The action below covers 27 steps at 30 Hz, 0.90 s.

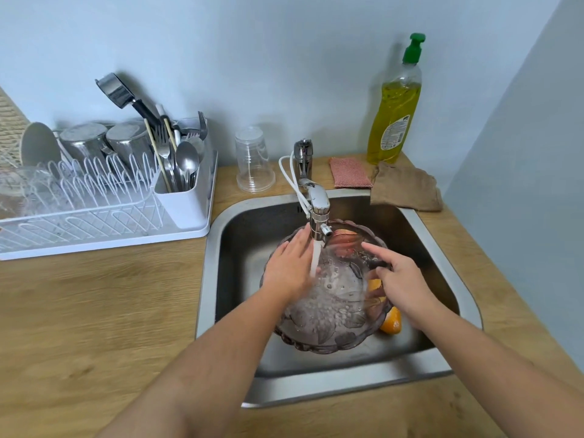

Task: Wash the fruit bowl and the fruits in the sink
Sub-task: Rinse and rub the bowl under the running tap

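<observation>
A clear patterned glass fruit bowl [328, 327] sits in the steel sink [442, 257], under water running from the tap [317, 210]. My left hand [289, 270] lies flat inside the bowl on its left side, fingers spread, touching the stream. My right hand [401, 282] grips the bowl's right rim, with the index finger stretched over it. An orange [392, 322] lies beneath the bowl at its right edge. A reddish fruit [346, 238] shows through the glass at the far side.
A white dish rack [104, 203] with cups and cutlery stands on the wooden counter at left. Behind the sink are an upturned plastic cup [254, 161], a pink scrub pad [350, 172], a brown cloth [406, 188] and a green-capped soap bottle [396, 112].
</observation>
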Tool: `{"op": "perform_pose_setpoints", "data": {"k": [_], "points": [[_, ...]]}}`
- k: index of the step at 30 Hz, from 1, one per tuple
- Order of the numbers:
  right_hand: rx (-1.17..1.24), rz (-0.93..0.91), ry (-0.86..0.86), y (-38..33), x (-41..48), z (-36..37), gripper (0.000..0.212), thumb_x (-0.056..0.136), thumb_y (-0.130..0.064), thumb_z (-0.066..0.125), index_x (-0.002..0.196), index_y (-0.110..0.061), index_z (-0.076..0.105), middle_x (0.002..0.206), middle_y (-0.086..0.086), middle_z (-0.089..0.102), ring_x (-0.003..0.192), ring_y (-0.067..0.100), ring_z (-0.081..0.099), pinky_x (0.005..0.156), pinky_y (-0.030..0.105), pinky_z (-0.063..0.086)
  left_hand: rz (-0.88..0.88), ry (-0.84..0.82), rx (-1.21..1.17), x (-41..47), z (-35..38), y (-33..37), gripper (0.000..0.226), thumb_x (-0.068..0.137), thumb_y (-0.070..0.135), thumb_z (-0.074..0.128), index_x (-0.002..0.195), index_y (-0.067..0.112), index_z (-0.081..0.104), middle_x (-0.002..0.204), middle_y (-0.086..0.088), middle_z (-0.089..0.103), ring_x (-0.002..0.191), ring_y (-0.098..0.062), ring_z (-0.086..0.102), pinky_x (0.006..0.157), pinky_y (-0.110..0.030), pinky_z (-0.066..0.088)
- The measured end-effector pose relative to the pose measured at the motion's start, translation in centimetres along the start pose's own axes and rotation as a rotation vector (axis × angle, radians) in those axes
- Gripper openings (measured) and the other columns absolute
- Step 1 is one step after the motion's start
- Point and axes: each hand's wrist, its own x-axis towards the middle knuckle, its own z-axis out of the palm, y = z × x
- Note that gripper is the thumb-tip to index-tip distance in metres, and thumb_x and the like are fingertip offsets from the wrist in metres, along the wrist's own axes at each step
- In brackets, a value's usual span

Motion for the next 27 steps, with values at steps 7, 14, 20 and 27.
{"op": "perform_pose_setpoints", "data": {"k": [7, 14, 20, 27], "points": [[-0.013, -0.038, 0.036, -0.2, 0.2, 0.8, 0.053, 0.096, 0.002, 0.04, 0.126, -0.037, 0.058, 0.114, 0.0, 0.062, 0.087, 0.02, 0.065, 0.078, 0.042, 0.06, 0.129, -0.319, -0.323, -2.3, 0.9, 5.1, 0.07, 0.099, 0.055, 0.024, 0.152, 0.029, -0.013, 0.158, 0.005, -0.024, 0.145, -0.019, -0.021, 0.119, -0.05, -0.005], [-0.066, -0.034, 0.074, -0.6, 1.3, -0.6, 0.054, 0.097, -0.002, 0.038, 0.126, -0.043, 0.056, 0.121, 0.004, 0.061, 0.094, 0.016, 0.064, 0.077, 0.037, 0.06, 0.275, -0.456, -0.162, -6.0, 1.5, 1.2, 0.06, 0.099, 0.055, 0.022, 0.153, 0.034, 0.004, 0.162, 0.007, 0.0, 0.149, -0.015, 0.005, 0.121, -0.038, 0.012], [-0.099, -0.057, 0.008, -1.0, 0.4, 0.5, 0.052, 0.097, 0.0, 0.038, 0.131, -0.036, 0.054, 0.129, 0.004, 0.058, 0.107, 0.02, 0.061, 0.084, 0.034, 0.058, 0.056, -0.299, 0.17, -2.8, 1.5, -2.0, 0.079, 0.094, 0.064, 0.018, 0.153, 0.014, 0.005, 0.161, -0.01, -0.011, 0.148, -0.025, -0.014, 0.121, -0.041, -0.004], [-0.117, -0.11, 0.023, -1.3, 0.3, 1.8, 0.054, 0.096, 0.0, 0.039, 0.13, -0.039, 0.054, 0.126, -0.015, 0.052, 0.088, 0.01, 0.062, 0.09, 0.038, 0.055, 0.179, -0.252, -0.263, -1.3, 1.4, 2.9, 0.076, 0.096, 0.057, 0.035, 0.153, 0.028, -0.007, 0.16, 0.008, -0.017, 0.148, -0.018, -0.013, 0.119, -0.045, 0.008]]}}
